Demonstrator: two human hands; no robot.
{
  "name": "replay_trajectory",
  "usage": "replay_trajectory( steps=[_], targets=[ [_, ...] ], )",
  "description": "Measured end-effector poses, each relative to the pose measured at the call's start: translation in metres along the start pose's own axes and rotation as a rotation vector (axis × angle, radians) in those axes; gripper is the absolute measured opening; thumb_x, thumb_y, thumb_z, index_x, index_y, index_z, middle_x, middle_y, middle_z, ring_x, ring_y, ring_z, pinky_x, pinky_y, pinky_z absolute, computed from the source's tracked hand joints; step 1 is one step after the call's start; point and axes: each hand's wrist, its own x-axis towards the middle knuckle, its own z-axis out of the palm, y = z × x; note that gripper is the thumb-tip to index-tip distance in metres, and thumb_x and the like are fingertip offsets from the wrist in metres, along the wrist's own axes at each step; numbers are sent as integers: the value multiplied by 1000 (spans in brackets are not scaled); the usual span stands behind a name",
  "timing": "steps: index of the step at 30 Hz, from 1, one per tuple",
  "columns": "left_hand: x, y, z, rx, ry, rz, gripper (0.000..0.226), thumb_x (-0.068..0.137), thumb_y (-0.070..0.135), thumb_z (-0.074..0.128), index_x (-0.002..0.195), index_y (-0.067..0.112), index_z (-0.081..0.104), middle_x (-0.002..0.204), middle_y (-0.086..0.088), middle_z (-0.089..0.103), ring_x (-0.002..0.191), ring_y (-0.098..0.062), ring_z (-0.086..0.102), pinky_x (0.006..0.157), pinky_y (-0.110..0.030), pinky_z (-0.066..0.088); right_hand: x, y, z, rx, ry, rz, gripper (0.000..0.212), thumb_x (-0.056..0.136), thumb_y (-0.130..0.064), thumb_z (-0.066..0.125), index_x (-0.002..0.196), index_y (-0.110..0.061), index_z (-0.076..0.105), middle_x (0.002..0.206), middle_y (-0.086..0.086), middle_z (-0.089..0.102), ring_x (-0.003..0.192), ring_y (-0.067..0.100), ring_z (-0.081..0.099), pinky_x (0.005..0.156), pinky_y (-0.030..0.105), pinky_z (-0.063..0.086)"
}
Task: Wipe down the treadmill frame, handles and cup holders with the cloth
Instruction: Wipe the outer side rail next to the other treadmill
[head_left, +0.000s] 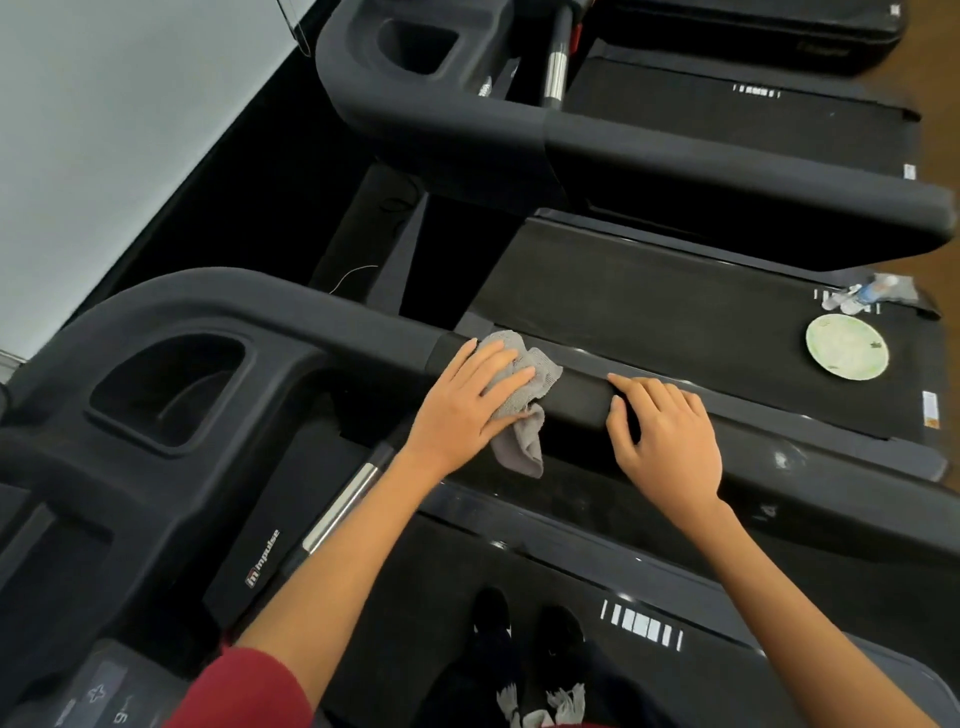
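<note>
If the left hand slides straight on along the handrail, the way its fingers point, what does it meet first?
Most likely the right hand, which rests on the same handrail just ahead of the left hand and its cloth.

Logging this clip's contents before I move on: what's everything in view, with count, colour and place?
treadmills: three, black, side by side
handrail: one, black, nearest treadmill
cup holders: two visible, black, console ends
cloth: one, grey, on handrail
plate: one, pale green, middle treadmill's belt
bottles: blurred, clear, beyond plate
shoes: two, black, nearest belt
left hand: presses cloth
right hand: rests on handrail
</note>
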Motion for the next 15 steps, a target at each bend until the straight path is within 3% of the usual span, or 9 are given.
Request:
replay_trajectory(
  steps=[4,10,15],
  targets=[
    [25,43,9,-90,136,-248,27,90,18,58,113,5,65,114,-11,65,115,-26,54,108,-44,35,0,-1,-2,9,-21,17,35,97,-26,41,116,-10,65,98,1,69,88,20,63,83,34,44],
    [62,82,20,-107,35,-334,23,89,19,51,87,4,67,84,-7,68,89,-24,62,100,-39,41,1,-1,-6,242,-39,192,44,98,-27,29,129,-9,56,105,4,67,97,20,61,90,30,43],
    [76,114,17,-393,-2,-396,26,90,21,50,104,5,65,94,-4,67,94,-20,59,101,-38,37,3,-4,-18,575,120,187,30,101,-7,39,127,-7,55,121,2,58,115,14,52,102,30,40]
  ],
)
